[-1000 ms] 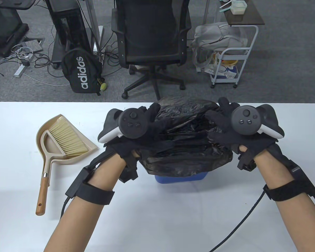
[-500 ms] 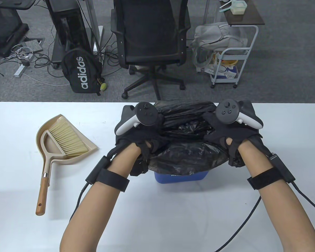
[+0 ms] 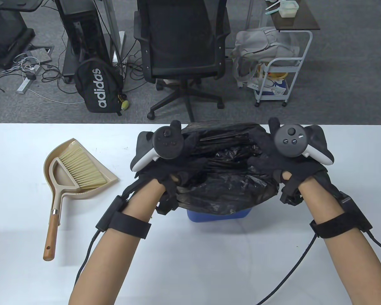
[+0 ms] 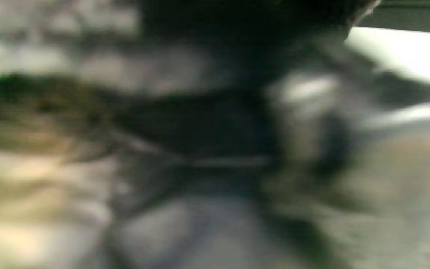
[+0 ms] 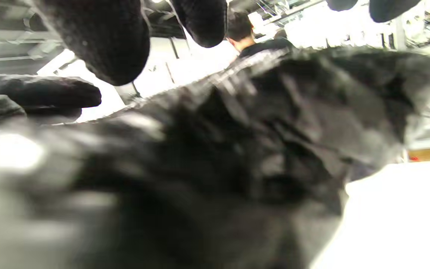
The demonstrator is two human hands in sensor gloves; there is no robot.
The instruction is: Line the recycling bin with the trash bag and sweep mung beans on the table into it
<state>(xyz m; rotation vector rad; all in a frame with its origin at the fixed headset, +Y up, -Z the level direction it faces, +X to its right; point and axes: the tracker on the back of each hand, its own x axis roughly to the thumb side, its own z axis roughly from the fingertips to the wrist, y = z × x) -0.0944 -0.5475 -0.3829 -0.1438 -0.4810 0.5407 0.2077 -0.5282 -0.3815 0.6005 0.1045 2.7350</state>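
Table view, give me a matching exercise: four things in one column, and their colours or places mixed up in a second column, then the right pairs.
Things:
1. trash bag
2. recycling bin
3. brush
4. office chair

Descriptions:
A. blue, mostly covered, only its near side showing
B. on the floor beyond the table
C. lying in the beige dustpan
D. black, draped over the bin, between both hands

Pairs: 1-D, 2-A, 3-C, 4-B

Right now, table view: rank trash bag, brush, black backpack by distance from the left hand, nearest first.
1. trash bag: under the left hand, touching it, draped over the blue bin.
2. brush: to its left, lying in the dustpan on the table.
3. black backpack: on the floor beyond the table's far edge.
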